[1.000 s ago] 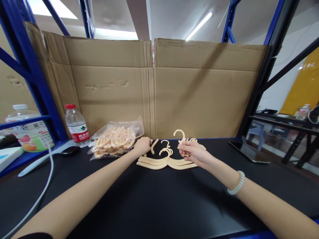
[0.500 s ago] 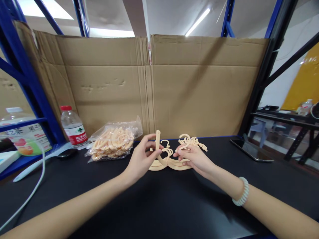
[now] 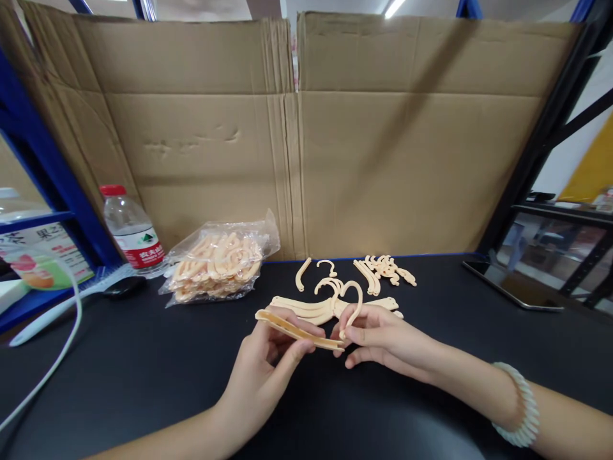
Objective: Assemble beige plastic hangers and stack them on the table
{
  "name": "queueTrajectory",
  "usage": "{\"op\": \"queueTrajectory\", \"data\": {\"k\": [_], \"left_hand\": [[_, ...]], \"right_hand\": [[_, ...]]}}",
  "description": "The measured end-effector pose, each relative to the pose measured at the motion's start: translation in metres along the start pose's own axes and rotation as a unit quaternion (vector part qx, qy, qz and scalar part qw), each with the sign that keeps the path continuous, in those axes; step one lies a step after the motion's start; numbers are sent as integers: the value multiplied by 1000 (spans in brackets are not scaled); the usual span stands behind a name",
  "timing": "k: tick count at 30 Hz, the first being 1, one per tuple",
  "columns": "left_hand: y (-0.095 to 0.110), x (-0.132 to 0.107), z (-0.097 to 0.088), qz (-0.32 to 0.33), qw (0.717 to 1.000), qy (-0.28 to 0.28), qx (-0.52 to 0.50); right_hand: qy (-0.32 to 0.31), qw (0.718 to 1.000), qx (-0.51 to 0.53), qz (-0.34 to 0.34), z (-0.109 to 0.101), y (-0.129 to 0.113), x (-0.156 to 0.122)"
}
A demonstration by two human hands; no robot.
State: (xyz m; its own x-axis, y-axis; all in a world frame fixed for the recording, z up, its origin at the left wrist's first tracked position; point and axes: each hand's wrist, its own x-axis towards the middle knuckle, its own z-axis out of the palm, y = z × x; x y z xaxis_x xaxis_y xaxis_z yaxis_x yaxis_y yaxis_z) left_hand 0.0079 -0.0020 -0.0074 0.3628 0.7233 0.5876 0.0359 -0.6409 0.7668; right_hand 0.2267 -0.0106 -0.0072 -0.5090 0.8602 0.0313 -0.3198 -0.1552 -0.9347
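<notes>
My left hand [image 3: 272,358] is closed on a cream plastic hanger arm [image 3: 299,332], which lies nearly level with its hollow side showing. Between the thumb and fingers of my right hand [image 3: 378,335] is a cream hanger hook [image 3: 357,300], its curve upward. The hook's lower end is close against the right end of the arm; whether they are joined I cannot tell. Just behind my hands, assembled hangers [image 3: 306,310] lie stacked on the black table [image 3: 191,377]. A loose hanger arm [image 3: 302,275] and a loose hook [image 3: 327,266] lie farther back.
More arms [image 3: 368,278] and a pile of hooks [image 3: 387,268] lie at the back right. A clear bag of parts [image 3: 218,262], a water bottle [image 3: 134,233] and a black mouse [image 3: 124,287] are at left. A phone [image 3: 510,287] lies right, before a cardboard wall [image 3: 412,166].
My view has tipped downward. Both hands have come nearer me and closer together. The hanger arm has turned from upright to nearly level, and the hook now meets its end.
</notes>
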Motion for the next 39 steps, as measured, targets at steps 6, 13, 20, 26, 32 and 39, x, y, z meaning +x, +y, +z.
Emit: {"op": "queueTrajectory", "data": {"k": [6, 13, 20, 26, 32, 39], "left_hand": [[0, -2, 0, -11, 1000, 2, -18], [4, -3, 2, -11, 1000, 8, -15], [7, -6, 2, 29, 999, 12, 34], [9, -5, 2, 23, 998, 22, 60], [8, -6, 2, 34, 998, 26, 53], [2, -7, 1, 50, 998, 13, 46]], "right_hand": [[-15, 999, 25, 28, 2, -1, 0], [-8, 999, 27, 26, 3, -1, -1], [-7, 999, 37, 34, 4, 0, -1], [-5, 998, 49, 42, 2, -1, 0], [2, 999, 34, 31, 3, -1, -1], [29, 1000, -1, 8, 5, 1, -1]]}}
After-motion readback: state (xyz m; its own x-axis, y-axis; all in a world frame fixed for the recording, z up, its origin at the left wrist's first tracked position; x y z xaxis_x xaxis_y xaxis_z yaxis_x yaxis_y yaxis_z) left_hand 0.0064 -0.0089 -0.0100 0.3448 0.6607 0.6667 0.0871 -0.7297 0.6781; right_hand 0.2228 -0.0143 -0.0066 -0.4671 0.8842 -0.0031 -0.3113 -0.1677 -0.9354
